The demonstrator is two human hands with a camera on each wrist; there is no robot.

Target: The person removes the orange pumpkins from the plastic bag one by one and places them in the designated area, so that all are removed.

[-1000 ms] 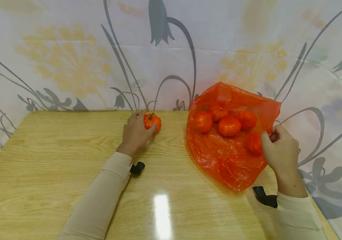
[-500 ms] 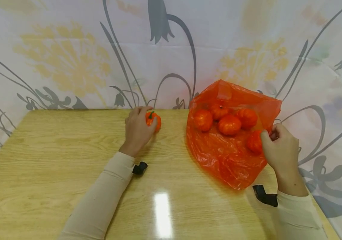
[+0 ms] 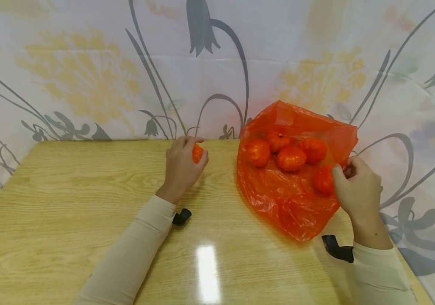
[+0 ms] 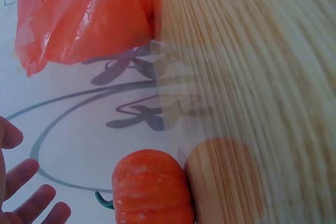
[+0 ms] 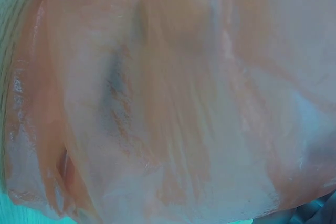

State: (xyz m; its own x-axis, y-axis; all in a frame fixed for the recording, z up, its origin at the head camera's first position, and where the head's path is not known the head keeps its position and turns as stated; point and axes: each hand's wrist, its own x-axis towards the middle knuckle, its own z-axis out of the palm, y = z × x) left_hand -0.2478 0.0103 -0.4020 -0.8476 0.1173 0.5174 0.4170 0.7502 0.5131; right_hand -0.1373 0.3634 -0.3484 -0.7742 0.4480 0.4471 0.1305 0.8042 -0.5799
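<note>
A small orange toy pumpkin (image 3: 197, 153) sits on the table near its back edge. My left hand (image 3: 182, 167) hovers over it with thumb and fingers spread, hiding part of it in the head view. Seen from the left wrist, the fingers (image 4: 23, 177) stand apart from the pumpkin (image 4: 152, 190), whose green stem points toward them. To the right lies a translucent red plastic bag (image 3: 286, 199), its mouth wide, with several similar pumpkins inside. My right hand (image 3: 360, 190) pinches the bag's right rim, beside one pumpkin (image 3: 323, 179). Bag film (image 5: 157, 119) fills the right wrist view.
The wooden table (image 3: 68, 203) ends at a patterned cloth backdrop (image 3: 217, 76). Black camera mounts show at the left wrist (image 3: 181, 217) and the right wrist (image 3: 338, 249). Bare wood lies between the lone pumpkin and the bag.
My left hand has shifted slightly right and now covers more of the lone pumpkin, including its stem in the head view. My right hand and the bag look the same.
</note>
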